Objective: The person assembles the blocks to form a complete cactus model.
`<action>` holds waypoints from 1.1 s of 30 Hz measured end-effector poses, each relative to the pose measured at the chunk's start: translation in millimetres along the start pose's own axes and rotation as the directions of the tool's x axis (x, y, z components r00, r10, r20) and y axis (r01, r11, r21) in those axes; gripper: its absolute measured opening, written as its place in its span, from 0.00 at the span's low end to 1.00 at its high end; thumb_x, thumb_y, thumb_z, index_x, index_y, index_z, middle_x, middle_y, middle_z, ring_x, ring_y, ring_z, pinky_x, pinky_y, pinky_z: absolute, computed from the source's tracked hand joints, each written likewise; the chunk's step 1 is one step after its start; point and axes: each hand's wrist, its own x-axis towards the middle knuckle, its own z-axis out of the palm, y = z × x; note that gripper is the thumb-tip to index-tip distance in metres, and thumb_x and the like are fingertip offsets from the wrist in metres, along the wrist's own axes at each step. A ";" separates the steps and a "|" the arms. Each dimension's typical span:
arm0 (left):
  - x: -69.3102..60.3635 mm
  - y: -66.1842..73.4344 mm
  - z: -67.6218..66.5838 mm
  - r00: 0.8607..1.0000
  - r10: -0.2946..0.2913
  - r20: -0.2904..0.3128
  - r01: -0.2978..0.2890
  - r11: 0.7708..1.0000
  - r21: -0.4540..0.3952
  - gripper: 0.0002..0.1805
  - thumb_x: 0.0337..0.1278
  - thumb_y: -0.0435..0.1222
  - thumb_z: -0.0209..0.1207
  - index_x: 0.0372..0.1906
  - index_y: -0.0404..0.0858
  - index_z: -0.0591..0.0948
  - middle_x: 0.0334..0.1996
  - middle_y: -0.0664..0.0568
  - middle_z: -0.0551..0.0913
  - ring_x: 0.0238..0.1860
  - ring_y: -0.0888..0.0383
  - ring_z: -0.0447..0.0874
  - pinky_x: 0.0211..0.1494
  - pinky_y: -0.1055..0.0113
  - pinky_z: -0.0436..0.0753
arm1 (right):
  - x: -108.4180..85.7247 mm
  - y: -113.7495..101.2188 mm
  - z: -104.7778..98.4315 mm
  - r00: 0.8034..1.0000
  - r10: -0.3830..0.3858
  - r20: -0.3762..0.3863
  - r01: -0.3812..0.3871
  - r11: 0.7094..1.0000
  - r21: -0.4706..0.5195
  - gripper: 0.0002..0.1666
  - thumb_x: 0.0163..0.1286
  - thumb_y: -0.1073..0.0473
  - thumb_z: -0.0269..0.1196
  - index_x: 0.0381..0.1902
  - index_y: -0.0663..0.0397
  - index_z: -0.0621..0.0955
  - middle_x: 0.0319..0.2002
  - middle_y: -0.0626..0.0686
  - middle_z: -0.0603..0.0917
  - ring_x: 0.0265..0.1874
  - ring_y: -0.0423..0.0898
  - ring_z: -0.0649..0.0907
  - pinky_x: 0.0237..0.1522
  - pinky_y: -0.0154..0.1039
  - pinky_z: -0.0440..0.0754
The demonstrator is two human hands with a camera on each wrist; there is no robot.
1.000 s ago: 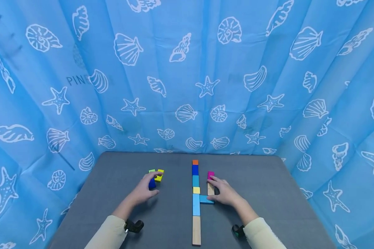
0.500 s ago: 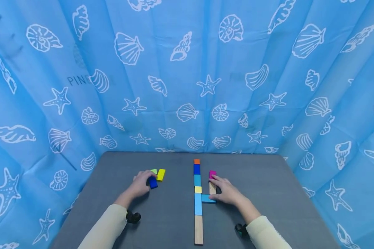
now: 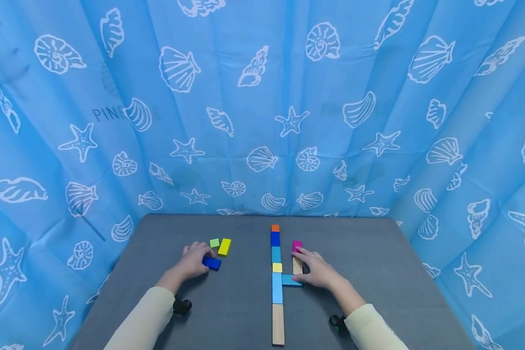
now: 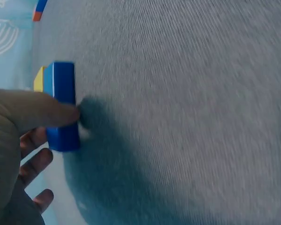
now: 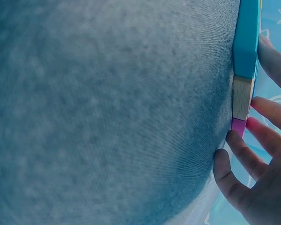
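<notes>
My left hand (image 3: pixel 193 260) pinches a dark blue wooden block (image 3: pixel 213 263) at the left of the table; in the left wrist view the thumb lies across that block (image 4: pixel 64 82). Just beyond it are a light green block (image 3: pixel 214 242) and a yellow block (image 3: pixel 224 247). My right hand (image 3: pixel 318 270) rests with spread fingers on blocks right of the centre row. Its thumb touches a blue block (image 3: pixel 292 281) set crosswise, and its fingers touch a plain wood block (image 3: pixel 296 266) and a magenta block (image 3: pixel 297 245), lined up in the right wrist view.
A straight row of blocks runs away from me: plain wood (image 3: pixel 278 324), light blue (image 3: pixel 277 288), pale yellow (image 3: pixel 277 267), teal (image 3: pixel 276 254), dark blue (image 3: pixel 275 239) and orange (image 3: pixel 275 227). The grey table (image 3: pixel 236 311) ends at a blue shell-patterned curtain (image 3: pixel 262 131).
My left hand has come down onto the dark blue block, turned it more sideways and drawn it away from the green and yellow blocks. The right hand stays in place.
</notes>
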 end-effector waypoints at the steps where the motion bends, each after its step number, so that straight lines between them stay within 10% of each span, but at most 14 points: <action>1: -2.0 0.1 -1.8 1.000 -0.004 0.012 0.004 1.000 0.003 0.13 0.50 0.33 0.73 0.40 0.49 0.85 0.45 0.55 0.81 0.58 0.48 0.71 0.65 0.40 0.63 | 0.0 0.2 -0.1 1.000 -0.005 -0.001 0.005 1.000 -0.001 0.46 0.60 0.41 0.73 0.73 0.48 0.72 0.76 0.54 0.66 0.71 0.61 0.68 0.64 0.65 0.71; 12: -9.1 29.1 -5.5 1.000 0.008 0.024 -0.003 0.983 -0.182 0.16 0.57 0.38 0.71 0.50 0.43 0.83 0.51 0.49 0.82 0.54 0.50 0.77 0.64 0.44 0.75 | 0.1 -2.3 0.4 1.000 0.010 -0.003 -0.010 1.000 0.005 0.46 0.60 0.41 0.73 0.73 0.47 0.73 0.76 0.53 0.66 0.71 0.59 0.68 0.64 0.65 0.71; 22: 6.8 76.7 12.6 0.984 0.177 0.009 -0.172 0.967 -0.191 0.18 0.61 0.38 0.68 0.54 0.39 0.83 0.51 0.48 0.83 0.55 0.50 0.79 0.62 0.47 0.77 | -0.1 -1.4 0.6 1.000 0.018 -0.007 -0.018 1.000 0.013 0.46 0.60 0.41 0.73 0.73 0.47 0.72 0.77 0.52 0.66 0.70 0.59 0.68 0.64 0.65 0.71; 33: 25.4 98.3 40.9 0.991 0.137 0.000 -0.135 0.978 -0.158 0.18 0.62 0.40 0.68 0.55 0.41 0.84 0.52 0.49 0.83 0.53 0.51 0.79 0.62 0.50 0.79 | 1.2 -2.5 1.9 0.999 0.034 0.000 -0.034 0.999 0.003 0.47 0.60 0.39 0.73 0.73 0.46 0.72 0.77 0.52 0.65 0.71 0.59 0.68 0.64 0.65 0.71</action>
